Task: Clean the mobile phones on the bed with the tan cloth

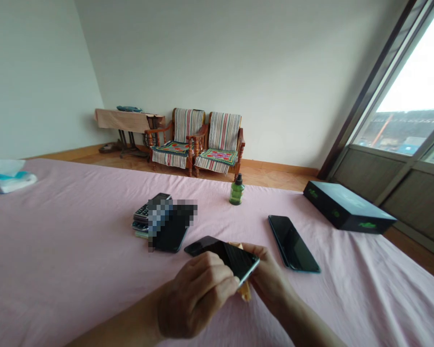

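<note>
My left hand [193, 296] is closed on the near edge of a black smartphone [222, 256], which tilts above the pink tablecloth [65, 250]. My right hand [271, 277] is closed too, under the phone's right end, where it pinches a small yellowish piece [245, 290] that I cannot name. A second black smartphone [292, 243] lies flat on the cloth to the right of my hands. Ahead of my left hand is a stack of dark phones [162, 224], partly blurred.
A small green bottle [236, 190] with a black cap stands beyond the phones. A long black box [347, 207] lies at the right table edge. A white and blue pack [7, 176] sits at the far left. Two wooden chairs [197, 142] stand by the wall.
</note>
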Available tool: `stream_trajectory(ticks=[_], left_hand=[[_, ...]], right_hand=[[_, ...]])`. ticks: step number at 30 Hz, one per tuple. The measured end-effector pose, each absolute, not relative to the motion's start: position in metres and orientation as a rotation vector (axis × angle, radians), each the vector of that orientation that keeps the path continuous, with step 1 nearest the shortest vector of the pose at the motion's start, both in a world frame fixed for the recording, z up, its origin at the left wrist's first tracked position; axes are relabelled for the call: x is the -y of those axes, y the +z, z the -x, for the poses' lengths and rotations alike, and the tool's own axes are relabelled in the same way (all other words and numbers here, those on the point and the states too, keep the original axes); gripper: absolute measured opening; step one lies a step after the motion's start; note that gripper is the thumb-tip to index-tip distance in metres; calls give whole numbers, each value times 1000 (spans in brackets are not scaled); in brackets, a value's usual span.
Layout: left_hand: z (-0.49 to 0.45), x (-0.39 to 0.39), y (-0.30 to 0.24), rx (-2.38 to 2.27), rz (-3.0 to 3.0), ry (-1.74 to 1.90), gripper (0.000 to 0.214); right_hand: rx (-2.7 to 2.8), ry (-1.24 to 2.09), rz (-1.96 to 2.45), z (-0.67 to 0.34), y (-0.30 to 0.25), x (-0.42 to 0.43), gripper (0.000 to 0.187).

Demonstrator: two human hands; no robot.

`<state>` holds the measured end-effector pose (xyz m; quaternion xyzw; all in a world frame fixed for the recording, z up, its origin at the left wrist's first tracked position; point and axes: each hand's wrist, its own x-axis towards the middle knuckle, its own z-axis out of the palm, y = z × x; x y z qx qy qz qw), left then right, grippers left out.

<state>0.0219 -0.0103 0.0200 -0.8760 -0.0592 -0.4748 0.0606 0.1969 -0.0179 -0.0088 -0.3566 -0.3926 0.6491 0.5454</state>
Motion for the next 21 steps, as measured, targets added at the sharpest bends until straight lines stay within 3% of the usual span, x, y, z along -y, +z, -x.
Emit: stream_trajectory(ticks=[10, 21], left_hand=[[-27, 14, 19, 52, 2692, -1391, 20], [-20, 2, 7, 212, 2685, -1331, 22]], right_hand=[[671, 1630, 769, -200, 1, 17, 17], [729, 1647, 828, -195, -8, 17, 24]])
